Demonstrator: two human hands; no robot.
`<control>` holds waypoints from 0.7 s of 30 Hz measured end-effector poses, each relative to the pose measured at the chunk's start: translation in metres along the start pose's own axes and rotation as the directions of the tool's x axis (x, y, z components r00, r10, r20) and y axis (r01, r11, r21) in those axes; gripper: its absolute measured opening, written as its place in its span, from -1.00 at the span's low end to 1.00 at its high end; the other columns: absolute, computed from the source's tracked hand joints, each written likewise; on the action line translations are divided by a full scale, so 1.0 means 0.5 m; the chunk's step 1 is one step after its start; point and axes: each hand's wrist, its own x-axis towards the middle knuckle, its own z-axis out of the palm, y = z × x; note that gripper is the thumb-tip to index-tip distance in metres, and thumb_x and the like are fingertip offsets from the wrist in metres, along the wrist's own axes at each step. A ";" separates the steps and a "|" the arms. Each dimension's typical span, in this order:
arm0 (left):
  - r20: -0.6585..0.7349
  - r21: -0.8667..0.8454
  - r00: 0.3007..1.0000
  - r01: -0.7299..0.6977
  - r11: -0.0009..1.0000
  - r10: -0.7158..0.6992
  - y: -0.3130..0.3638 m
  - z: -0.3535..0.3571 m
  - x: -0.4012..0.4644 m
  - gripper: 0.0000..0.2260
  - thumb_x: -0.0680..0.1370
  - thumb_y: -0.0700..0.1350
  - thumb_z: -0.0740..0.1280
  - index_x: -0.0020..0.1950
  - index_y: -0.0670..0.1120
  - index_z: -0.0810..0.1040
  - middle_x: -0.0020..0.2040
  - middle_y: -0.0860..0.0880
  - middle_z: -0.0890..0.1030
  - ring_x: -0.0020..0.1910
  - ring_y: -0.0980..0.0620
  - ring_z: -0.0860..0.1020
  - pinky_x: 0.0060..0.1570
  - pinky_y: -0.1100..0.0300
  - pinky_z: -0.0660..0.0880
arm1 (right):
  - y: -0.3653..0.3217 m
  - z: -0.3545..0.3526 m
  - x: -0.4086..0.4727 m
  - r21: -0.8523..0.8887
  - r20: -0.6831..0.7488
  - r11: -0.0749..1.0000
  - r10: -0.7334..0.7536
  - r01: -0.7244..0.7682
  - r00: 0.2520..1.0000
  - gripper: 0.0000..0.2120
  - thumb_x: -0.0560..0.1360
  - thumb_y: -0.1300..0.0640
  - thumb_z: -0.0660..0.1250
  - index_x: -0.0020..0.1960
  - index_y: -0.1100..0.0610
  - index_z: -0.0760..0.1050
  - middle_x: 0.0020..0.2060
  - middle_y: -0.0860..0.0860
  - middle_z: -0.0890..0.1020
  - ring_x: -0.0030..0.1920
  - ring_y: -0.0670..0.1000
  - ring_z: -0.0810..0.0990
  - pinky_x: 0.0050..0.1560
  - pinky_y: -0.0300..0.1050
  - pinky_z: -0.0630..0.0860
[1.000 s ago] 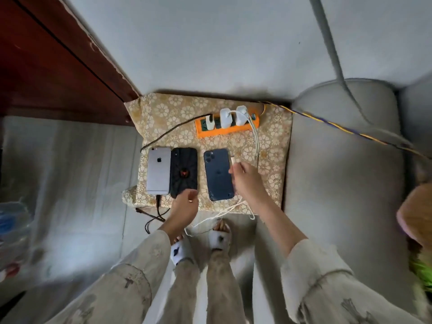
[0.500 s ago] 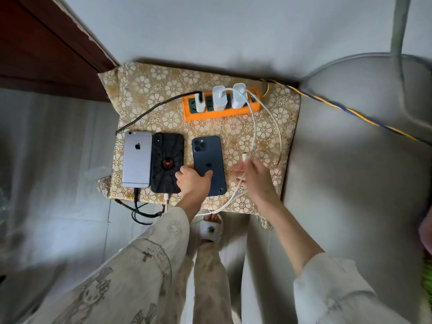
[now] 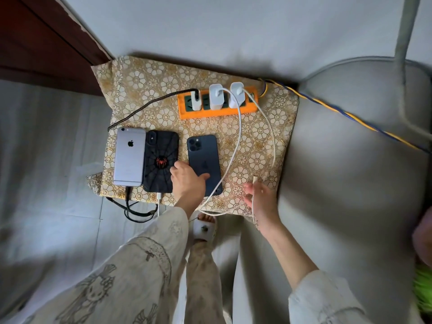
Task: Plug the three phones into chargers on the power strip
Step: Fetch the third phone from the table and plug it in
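Both hands work on the last phone: the left hand (image 3: 188, 181) lies on the lower part of the blue phone (image 3: 204, 160), thumb across its back and fingers curled at its left edge, and the right hand (image 3: 261, 202) pinches the free end of a white cable (image 3: 272, 136), with the plug (image 3: 254, 178) pointing up out of the fingers. This phone lies face down on the flowered cloth (image 3: 145, 90), near the front edge, just right of the black phone (image 3: 161, 160) and the silver phone (image 3: 129, 156), which both have a cable in their lower end already. I judge that the step is to put the plug into the bottom port of the blue phone. To do it well, the left hand should lift or turn the lower end a little so the port is free, and the right hand should bring the plug straight in line, not at an angle. A second white cable (image 3: 236, 146) crosses the phone's lower right corner and may be in the way. Both white cables go to chargers (image 3: 216, 97) on the orange power strip (image 3: 217, 112).
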 end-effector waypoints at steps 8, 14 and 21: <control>-0.038 -0.092 0.996 0.080 0.992 -0.084 0.013 0.014 -0.013 -0.45 0.43 -0.10 0.42 0.28 -0.28 0.24 0.33 -0.26 0.28 0.34 -0.22 0.26 0.28 -0.04 0.27 | -0.019 -0.015 0.007 -0.235 -0.080 0.969 -0.094 0.073 0.992 -0.69 0.60 0.13 0.02 0.00 0.27 0.49 -0.05 0.29 0.58 0.01 0.29 0.54 0.10 0.12 0.49; 0.007 -0.181 0.979 0.202 0.963 -0.204 0.020 0.014 -0.005 -0.48 0.45 -0.16 0.37 0.31 -0.27 0.23 0.38 -0.22 0.21 0.36 -0.21 0.21 0.31 -0.02 0.25 | -0.033 0.055 0.016 -0.067 0.202 0.997 -0.029 0.043 0.979 -0.68 0.63 0.14 -0.02 -0.16 0.16 0.44 0.14 0.29 0.55 0.19 0.26 0.51 0.29 0.19 0.41; 0.150 -0.314 0.983 0.145 0.938 -0.102 0.024 0.002 -0.002 -0.70 0.48 -0.24 0.32 0.18 -0.23 0.38 0.14 -0.22 0.54 -0.06 -0.12 0.50 -0.09 0.08 0.47 | -0.013 0.046 0.011 0.164 0.290 0.981 0.048 -0.099 0.956 -0.74 0.64 0.18 -0.04 -0.08 0.20 0.39 0.17 0.22 0.53 0.21 0.15 0.52 0.33 0.02 0.40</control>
